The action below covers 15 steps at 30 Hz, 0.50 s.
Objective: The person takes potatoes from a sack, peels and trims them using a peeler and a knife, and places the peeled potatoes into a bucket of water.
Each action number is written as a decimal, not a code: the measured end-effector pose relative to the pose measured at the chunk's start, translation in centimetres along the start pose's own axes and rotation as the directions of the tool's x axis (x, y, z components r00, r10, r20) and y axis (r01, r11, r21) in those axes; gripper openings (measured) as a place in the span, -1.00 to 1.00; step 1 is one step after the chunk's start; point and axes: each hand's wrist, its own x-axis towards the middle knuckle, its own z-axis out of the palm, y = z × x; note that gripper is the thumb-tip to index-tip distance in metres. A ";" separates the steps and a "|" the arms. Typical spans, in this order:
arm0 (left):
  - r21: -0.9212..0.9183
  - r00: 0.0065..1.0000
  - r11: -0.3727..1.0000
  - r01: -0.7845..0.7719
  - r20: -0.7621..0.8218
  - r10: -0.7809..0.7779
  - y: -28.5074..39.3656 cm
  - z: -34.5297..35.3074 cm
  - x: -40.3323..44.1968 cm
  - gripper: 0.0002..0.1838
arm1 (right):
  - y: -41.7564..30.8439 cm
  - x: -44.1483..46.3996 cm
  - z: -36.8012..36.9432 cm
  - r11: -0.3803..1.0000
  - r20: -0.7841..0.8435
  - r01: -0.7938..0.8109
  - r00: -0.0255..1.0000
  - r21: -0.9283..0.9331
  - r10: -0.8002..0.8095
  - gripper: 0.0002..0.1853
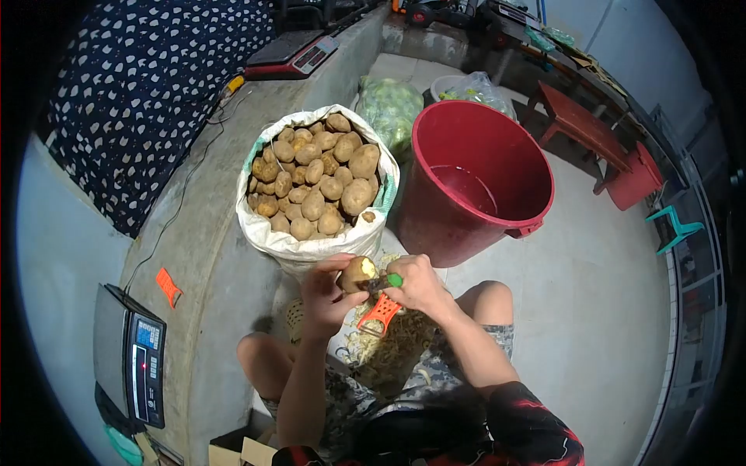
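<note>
My left hand [320, 299] grips a potato [357, 273] whose end facing right shows pale yellow flesh. My right hand [421, 286] is closed round a green-handled knife [395, 280], its dark blade against the potato's right side. Just below the right hand is an orange peeler [380, 314]; whether the fingers touch it, I cannot tell. Potato peelings [388, 349] are heaped between my legs beneath both hands. Straight ahead stands a white sack [268, 242] filled with brown potatoes [313, 175].
Right of the sack stands a large red tub [435, 225], with a little liquid inside. Behind are a bag of green vegetables [388, 109] and a red bench [579, 120]. On the left ledge are a scale [136, 357], another orange peeler [167, 287] and a red scale [291, 56].
</note>
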 end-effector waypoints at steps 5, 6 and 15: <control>0.040 0.999 0.998 -0.039 0.034 0.038 -1.3 0.0 -0.1 -0.36 | 0.0 0.0 0.3 0.996 0.017 0.027 1.000 -0.085 -0.026 -0.82; 0.039 0.999 0.998 -0.040 0.035 0.038 -1.1 0.2 0.0 -0.36 | 0.0 0.0 0.2 0.996 0.016 0.027 1.000 -0.086 -0.026 -0.82; -0.158 0.995 0.986 0.054 0.094 -0.039 -0.1 0.1 -0.1 -0.39 | 1.0 1.0 -0.7 0.951 0.065 -0.308 0.950 0.027 0.306 -0.71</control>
